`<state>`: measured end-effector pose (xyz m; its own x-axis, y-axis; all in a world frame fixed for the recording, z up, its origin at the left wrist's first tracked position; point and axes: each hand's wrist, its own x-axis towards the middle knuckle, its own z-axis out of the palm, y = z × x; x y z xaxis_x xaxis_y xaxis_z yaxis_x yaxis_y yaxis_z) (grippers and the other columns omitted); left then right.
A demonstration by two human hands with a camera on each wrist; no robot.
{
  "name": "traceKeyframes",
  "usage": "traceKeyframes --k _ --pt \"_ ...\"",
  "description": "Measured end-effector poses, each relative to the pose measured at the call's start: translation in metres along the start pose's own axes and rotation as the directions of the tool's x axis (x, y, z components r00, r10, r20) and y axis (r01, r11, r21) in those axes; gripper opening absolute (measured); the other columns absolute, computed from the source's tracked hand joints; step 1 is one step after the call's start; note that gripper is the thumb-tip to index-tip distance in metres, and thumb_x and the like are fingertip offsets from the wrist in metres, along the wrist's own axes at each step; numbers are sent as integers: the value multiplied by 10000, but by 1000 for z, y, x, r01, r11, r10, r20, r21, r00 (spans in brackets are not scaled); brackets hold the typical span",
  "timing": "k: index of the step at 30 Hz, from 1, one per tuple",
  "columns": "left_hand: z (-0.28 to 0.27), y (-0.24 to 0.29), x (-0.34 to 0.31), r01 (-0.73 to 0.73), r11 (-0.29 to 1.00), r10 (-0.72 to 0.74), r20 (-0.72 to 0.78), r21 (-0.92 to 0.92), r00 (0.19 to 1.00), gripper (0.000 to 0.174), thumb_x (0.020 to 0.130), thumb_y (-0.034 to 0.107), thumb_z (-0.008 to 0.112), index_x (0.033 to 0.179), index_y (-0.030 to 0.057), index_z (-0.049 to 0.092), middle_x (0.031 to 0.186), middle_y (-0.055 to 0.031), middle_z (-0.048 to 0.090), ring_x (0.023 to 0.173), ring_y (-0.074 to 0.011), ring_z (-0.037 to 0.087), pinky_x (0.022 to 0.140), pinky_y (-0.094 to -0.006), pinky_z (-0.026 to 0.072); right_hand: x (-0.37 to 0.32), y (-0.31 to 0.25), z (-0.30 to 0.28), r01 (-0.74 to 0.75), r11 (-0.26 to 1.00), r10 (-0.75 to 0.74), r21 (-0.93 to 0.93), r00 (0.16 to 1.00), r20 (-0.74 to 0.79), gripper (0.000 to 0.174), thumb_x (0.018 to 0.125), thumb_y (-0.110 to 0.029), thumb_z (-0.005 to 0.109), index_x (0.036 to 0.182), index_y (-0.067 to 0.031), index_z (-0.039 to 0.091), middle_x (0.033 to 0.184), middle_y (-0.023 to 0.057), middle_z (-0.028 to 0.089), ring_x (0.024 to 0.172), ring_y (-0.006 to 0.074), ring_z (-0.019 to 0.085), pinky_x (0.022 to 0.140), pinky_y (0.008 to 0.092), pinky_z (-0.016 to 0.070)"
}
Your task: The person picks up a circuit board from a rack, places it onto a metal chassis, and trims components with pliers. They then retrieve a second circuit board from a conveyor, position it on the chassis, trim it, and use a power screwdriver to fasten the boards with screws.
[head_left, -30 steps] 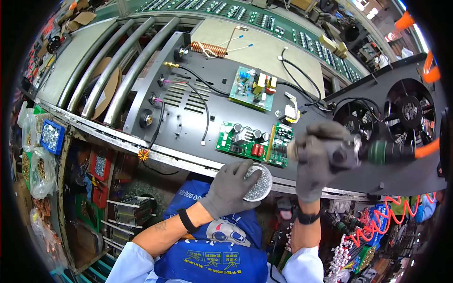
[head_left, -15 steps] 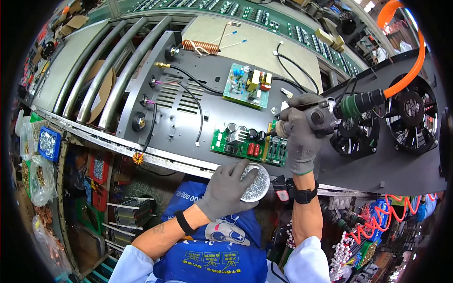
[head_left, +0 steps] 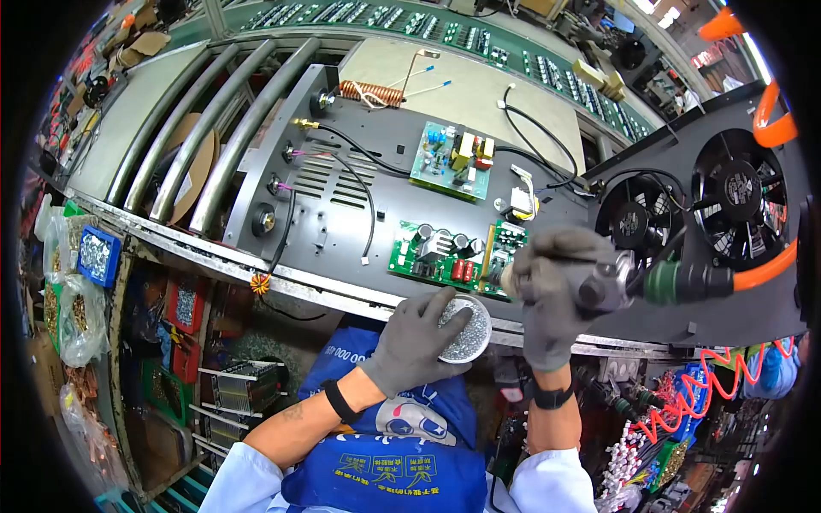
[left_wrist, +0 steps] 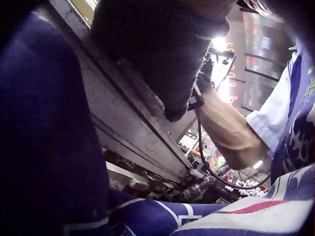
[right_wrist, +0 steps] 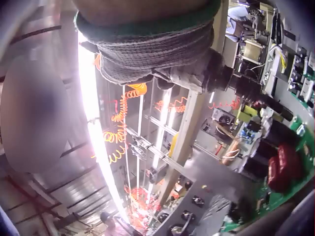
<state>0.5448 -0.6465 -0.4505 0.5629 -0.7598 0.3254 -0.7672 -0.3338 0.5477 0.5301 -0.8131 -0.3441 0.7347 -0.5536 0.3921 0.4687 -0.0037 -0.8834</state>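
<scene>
My gloved left hand holds a round white tub of small silvery screws just below the bench edge. Gloved too, my right hand grips an air screwdriver with an orange hose. Its nose end points left over the right side of a green circuit board. In the right wrist view the driver's shaft reaches toward the board, near a red component. The glove fills the top of the left wrist view; the tub is hidden there.
A second circuit board sits farther back on the grey metal chassis. Two fans stand on the panel at right. Loose black cables and a copper coil lie behind. Metal rollers are at left, parts bins below.
My right hand and the screwdriver first moved up and left over the board, then came back down toward its near right part. The left hand keeps the tub in nearly the same place.
</scene>
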Motion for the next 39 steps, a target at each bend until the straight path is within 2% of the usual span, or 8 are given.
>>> traceKeyframes --k 5,8,14,17,32,35,36,39 --pt "1 1 -1 -2 1000 2 7 3 1000 727 689 471 861 1318 160 670 1427 -188 513 1201 -391 554 1005 -505 471 -32 6 -9 -20 999 25 -45 994 108 358 863 92 630 1178 -9 490 1063 147 647 806 168 650 714 316 567" --pt "2 0 -2 -9 1000 9 -14 6 1000 727 683 470 863 1311 156 673 1425 -183 513 1204 -391 553 999 -504 475 -37 17 -14 -22 996 27 -88 998 57 426 799 92 659 1183 -18 510 1015 179 634 759 226 649 563 337 559" --pt "4 2 0 27 1000 -27 -19 1 999 765 663 472 873 1311 127 658 1409 -177 521 1198 -389 558 987 -501 482 -37 15 -16 -13 993 13 -116 1000 -8 425 804 80 676 1184 -18 513 1027 191 644 771 234 661 584 347 575" --pt "3 3 1 35 999 -35 0 0 999 788 655 470 878 1321 118 647 1407 -178 522 1192 -391 561 979 -501 487 -39 12 -17 -33 998 36 -55 998 57 350 883 66 660 1185 -14 501 1074 156 651 840 172 661 749 315 575" --pt "3 0 1 12 1000 -12 -19 0 1000 732 656 461 874 1274 125 670 1401 -180 530 1167 -389 572 972 -498 491 -33 24 -4 -40 986 48 -162 998 47 327 816 45 664 1112 -9 537 927 173 641 718 210 649 569 317 558" --pt "0 0 0 11 1000 -11 -5 -10 1000 682 710 459 843 1272 116 665 1410 -192 530 1210 -365 551 1001 -472 472 -19 1 12 -70 997 73 -26 991 112 303 866 77 661 1142 1 561 1008 125 684 808 160 671 697 288 566" --pt "2 0 -1 8 1000 -9 -24 -13 1000 666 712 456 841 1257 115 668 1417 -192 527 1216 -365 549 997 -471 473 -11 -8 23 -42 996 50 -80 993 104 389 803 75 654 1163 0 529 969 168 621 713 222 642 556 340 540" --pt "-1 -1 -1 1 1000 -1 -12 -23 1000 668 708 460 844 1253 116 667 1420 -193 526 1218 -366 548 999 -473 470 7 -17 55 -119 976 94 183 986 140 393 839 65 682 1198 -1 536 1021 156 647 777 195 659 611 321 552"
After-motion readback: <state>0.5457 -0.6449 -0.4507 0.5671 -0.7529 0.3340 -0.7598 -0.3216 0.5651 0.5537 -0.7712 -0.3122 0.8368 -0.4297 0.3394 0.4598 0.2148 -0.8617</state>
